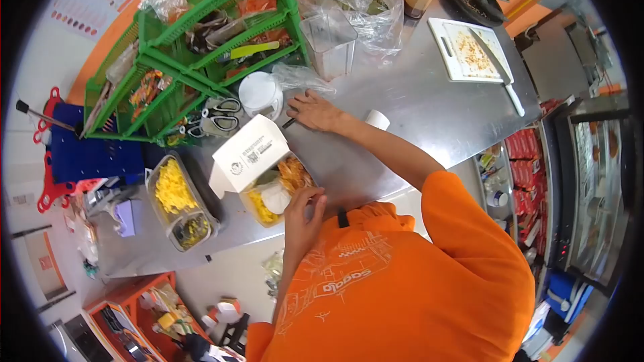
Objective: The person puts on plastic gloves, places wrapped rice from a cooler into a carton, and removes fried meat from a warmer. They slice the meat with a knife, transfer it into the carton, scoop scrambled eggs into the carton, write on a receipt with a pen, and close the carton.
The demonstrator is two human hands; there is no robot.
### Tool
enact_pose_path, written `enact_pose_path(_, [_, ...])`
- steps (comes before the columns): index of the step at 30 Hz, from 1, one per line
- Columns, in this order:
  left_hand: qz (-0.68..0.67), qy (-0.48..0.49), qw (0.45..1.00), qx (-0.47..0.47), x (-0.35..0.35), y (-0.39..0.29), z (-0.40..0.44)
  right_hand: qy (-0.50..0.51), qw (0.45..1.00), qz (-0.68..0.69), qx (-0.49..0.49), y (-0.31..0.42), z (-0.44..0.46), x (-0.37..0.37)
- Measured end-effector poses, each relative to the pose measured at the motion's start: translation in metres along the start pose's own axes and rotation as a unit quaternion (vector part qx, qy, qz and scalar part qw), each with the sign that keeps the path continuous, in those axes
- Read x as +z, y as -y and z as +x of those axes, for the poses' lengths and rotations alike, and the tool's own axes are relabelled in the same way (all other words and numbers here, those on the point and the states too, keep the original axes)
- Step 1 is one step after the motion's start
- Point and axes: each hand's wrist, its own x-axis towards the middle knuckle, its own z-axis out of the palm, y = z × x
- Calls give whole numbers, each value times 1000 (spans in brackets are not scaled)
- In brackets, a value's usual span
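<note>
An open white cardboard takeaway box (pixel 249 154) stands on the steel table, its printed lid raised. Inside it lie yellow food (pixel 262 208), a browned piece of food (pixel 294 174) and a white round item (pixel 275 196), perhaps a cup. My left hand (pixel 303 218) is against the box's near side, fingers loosely curled and thumb apart; nothing shows in its grasp. Farther out, my right hand (pixel 314 111) reaches over the tabletop with fingers spread, close to a thin black object (pixel 288 123) and a white round container (pixel 261 96).
Left of the box sits a tub of yellow food (pixel 176 188). Green racks (pixel 221 40) with packets rise behind scissors (pixel 221 115). A small white cylinder (pixel 378 119) lies right of my forearm. Farther right are a cutting board (pixel 463 50) and a knife (pixel 496 70).
</note>
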Motion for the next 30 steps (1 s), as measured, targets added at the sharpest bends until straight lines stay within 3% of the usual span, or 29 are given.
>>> enact_pose_path(1, [19,39,999,-8,6,-2,6,10,999,16,-30,0,-5,-7])
enact_pose_path(2, [85,94,992,17,19,7,14,-68,984,165,25,5,-11,-15])
enact_pose_path(4, [133,78,975,159,65,21,40,-196,865,442,132,16,-23,-33])
enact_pose_path(5, [152,45,968,193,94,28,57,-211,804,535,152,20,-33,-53])
enact_pose_path(7, [232,-15,935,269,132,39,86,-225,645,699,209,18,-68,-94])
enact_pose_path(8, [292,-40,901,319,141,44,100,-253,519,807,121,2,-97,-88])
enact_pose_path(9, [292,-38,911,290,148,48,109,-278,371,885,35,-18,-127,-84])
enact_pose_path(11, [291,-23,925,241,155,60,122,-347,377,858,47,-39,-172,-91])
enact_pose_path(14, [246,6,942,227,148,90,122,-407,460,698,367,-8,-182,-114])
enact_pose_path(16, [165,42,971,170,137,84,122,-212,598,659,403,-14,-219,-88])
enact_pose_path(17, [190,49,964,178,129,78,122,-108,654,625,414,-16,-237,-75])
enact_pose_path(22, [251,84,949,170,114,77,130,-99,638,681,344,2,-216,-51])
enact_pose_path(25, [251,90,951,158,110,75,132,-64,660,664,346,-5,-218,-29])
enact_pose_path(29, [253,83,952,149,111,76,131,-96,641,676,351,0,-208,-30])
enact_pose_path(30, [248,86,954,148,110,76,131,-90,670,646,356,2,-208,-28])
